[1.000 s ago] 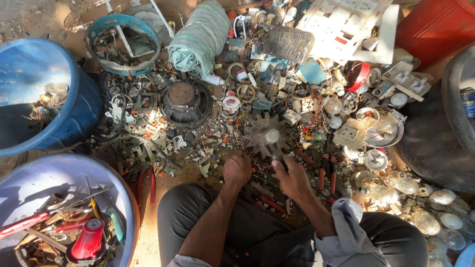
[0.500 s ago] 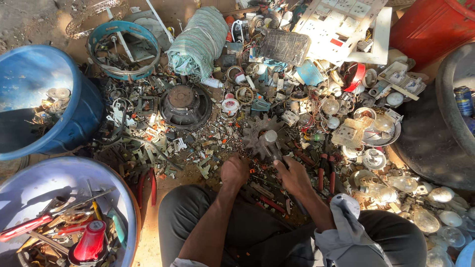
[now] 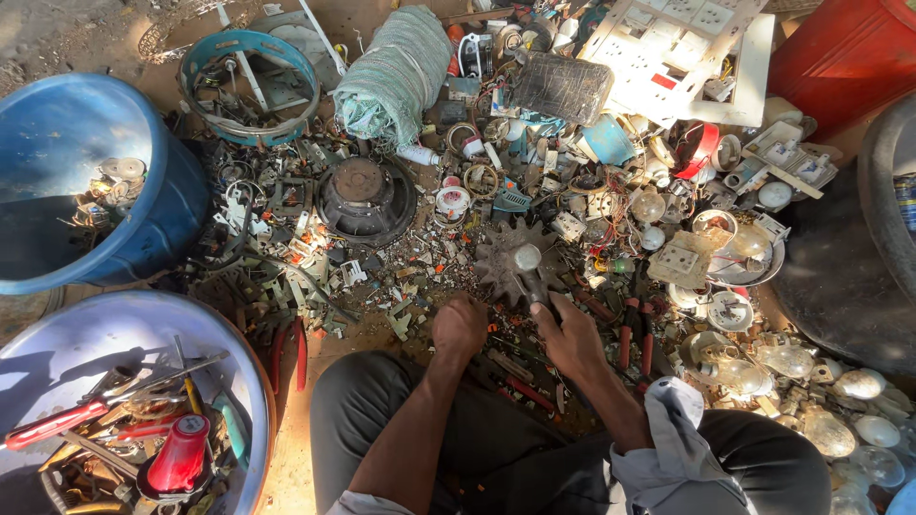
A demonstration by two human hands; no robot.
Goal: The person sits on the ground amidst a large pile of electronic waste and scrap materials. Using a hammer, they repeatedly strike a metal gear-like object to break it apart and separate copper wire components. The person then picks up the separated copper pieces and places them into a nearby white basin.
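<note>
I sit on the ground with a heap of electrical scrap in front of my knees. My right hand (image 3: 572, 336) grips the handle of a hammer (image 3: 530, 269), whose head rests over a rusty toothed gear (image 3: 496, 259). My left hand (image 3: 459, 327) is curled into the small scrap just left of the hammer; whether it holds a piece is hidden by the fingers. A cloth (image 3: 674, 441) hangs over my right forearm.
A blue barrel (image 3: 143, 181) stands at the left. A white basin (image 3: 76, 334) of tools is at lower left. A round speaker (image 3: 364, 195), a rolled green sack (image 3: 393, 74), a white switch panel (image 3: 687, 57), red-handled pliers (image 3: 637, 336) and glass bulbs (image 3: 811, 381) surround me.
Both hands stay at the same spot by the gear. The view has shifted slightly; the hammer stays over the gear.
</note>
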